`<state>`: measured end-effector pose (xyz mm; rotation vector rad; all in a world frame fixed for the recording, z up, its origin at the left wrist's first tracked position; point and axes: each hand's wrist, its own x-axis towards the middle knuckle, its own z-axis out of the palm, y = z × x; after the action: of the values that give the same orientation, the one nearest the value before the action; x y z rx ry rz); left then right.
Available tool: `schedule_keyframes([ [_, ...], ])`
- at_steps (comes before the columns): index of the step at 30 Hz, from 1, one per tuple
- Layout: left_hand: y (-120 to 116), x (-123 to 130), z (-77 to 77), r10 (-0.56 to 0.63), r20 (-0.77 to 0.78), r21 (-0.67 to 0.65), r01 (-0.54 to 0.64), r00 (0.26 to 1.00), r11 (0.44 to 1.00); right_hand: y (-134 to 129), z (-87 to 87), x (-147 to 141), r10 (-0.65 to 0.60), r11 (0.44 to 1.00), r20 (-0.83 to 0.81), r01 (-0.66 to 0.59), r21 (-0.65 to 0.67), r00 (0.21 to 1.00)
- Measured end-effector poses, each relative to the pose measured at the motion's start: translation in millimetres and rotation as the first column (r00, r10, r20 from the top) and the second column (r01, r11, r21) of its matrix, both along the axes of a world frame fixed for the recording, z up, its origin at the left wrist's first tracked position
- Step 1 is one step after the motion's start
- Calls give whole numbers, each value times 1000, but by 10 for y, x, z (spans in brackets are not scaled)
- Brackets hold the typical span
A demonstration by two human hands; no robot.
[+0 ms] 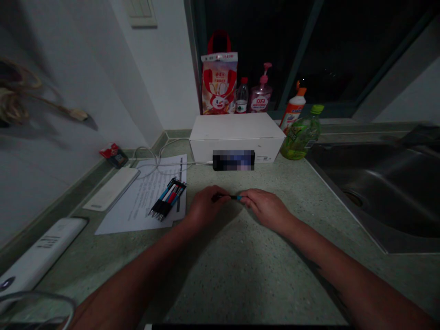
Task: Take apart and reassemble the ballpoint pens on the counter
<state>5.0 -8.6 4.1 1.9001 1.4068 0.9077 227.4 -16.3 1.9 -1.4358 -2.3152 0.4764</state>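
The person's 2 hands meet over the speckled green table, fingertips drawn in and pinching a slim dark pen between them. The left hand grips its dark end, and the right hand closes on the end with the blue band, so the pen lies level just above the table.

Just left of the left hand, a bundle of pens lies on printed paper sheets. A white cable loops behind the sheets, and a long white pad lies beside them. Further along the wall are a small red packet and a white power strip.

Straight ahead, a white box stands against the window, with a blurred dark patch on its front. Behind it are a red-handled bag, a water bottle and a pump bottle. An orange-capped bottle and a green bottle stand at its right corner, beside a steel sink.
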Motion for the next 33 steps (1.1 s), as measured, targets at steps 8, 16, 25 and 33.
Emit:
schedule_keyframes([
  [8, -28, -36, 73, 8, -73, 226, 9, 997, 974, 56, -6, 55, -23, 994, -392, -22, -109, 920],
  [16, -105, 45, -10, -158, 50, 57, 155, 986, 986, 176, 8, 88, -340, 936, -828, 73, -344, 446],
  [25, -237, 182, -89, -299, 31, -32, 299, 954, 954, 131, -23, -25, -332, 940, -863, 61, -335, 381],
  [33, -224, 165, -95, -309, 17, -35, 310, 951, 950, 128, -15, -32, -333, 940, -864, 60, -336, 377],
])
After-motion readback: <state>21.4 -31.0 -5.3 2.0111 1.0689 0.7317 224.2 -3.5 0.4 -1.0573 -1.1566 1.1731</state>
